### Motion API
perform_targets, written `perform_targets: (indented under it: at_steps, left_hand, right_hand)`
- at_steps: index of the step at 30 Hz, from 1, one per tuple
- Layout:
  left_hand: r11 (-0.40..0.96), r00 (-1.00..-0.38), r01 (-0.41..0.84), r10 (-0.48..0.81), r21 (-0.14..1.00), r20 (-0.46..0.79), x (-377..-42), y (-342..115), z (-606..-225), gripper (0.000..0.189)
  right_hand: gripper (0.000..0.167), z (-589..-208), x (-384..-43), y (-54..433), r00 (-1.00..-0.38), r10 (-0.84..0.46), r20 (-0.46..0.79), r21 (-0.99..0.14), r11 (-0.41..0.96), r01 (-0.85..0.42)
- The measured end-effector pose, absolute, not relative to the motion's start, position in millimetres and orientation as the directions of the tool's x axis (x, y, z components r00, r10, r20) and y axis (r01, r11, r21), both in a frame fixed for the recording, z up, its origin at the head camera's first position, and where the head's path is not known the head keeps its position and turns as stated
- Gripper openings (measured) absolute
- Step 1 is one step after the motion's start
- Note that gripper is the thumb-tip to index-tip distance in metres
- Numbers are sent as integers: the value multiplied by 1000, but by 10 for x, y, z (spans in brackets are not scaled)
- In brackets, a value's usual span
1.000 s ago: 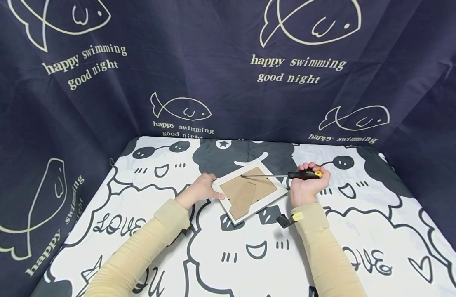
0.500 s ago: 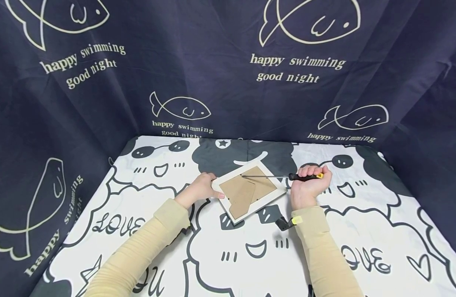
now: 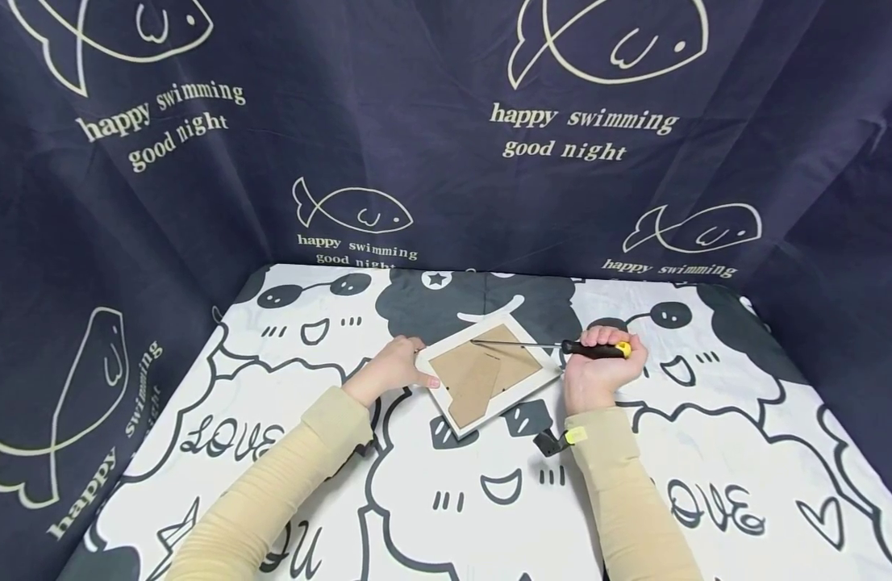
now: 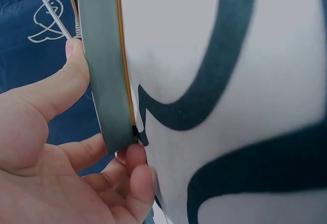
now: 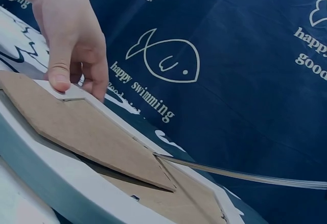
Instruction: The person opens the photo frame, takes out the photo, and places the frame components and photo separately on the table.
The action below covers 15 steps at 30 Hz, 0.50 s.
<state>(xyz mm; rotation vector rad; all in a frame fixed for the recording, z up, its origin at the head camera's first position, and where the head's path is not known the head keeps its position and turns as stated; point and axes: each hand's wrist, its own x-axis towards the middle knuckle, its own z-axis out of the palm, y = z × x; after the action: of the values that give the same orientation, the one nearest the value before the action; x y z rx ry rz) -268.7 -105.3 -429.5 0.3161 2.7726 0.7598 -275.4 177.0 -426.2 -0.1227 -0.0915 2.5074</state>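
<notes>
A white picture frame (image 3: pixel 456 340) lies back side up, turned at an angle, with a brown backing board (image 3: pixel 514 367) and a stand flap (image 5: pixel 92 137). My left hand (image 3: pixel 393 373) grips its left corner, thumb on the back rim and fingers curled beneath; the left wrist view shows the frame's side edge (image 4: pixel 104 66). My right hand (image 3: pixel 602 378) holds a screwdriver (image 3: pixel 594 350) by its black and yellow handle, fingers wrapped round it. The screwdriver's shaft (image 5: pixel 240 174) crosses the frame, its tip at the far inner edge where the board meets the rim.
Small dark tabs (image 5: pixel 135 198) sit along the rim's inner edge. A cartoon-printed cloth (image 3: pixel 504 516) covers the table. Dark blue fish-print curtains (image 3: pixel 446 145) stand behind and at both sides. A black wrist device (image 3: pixel 550 440) hangs by the right sleeve.
My right hand has shifted slightly left, and the screwdriver handle has turned, showing more yellow at its end. The tip stays at the same edge. The left hand and the frame hold still.
</notes>
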Motion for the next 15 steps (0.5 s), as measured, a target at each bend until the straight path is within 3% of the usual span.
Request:
perform_targets:
  at_steps: [8,15]
  left_hand:
    - [824,-920,258,369,504,-131,-2729,-1052,-4309,72]
    - [801,-889,331,442,499,-121,-2780,-1084,-4383,71]
  right_hand:
    - [23,-4205,-2692,1744,-854,509,-109,-147,-858,-493]
    - [25,-4198,-2629,1677,-872,489,28,-159,-859,-486]
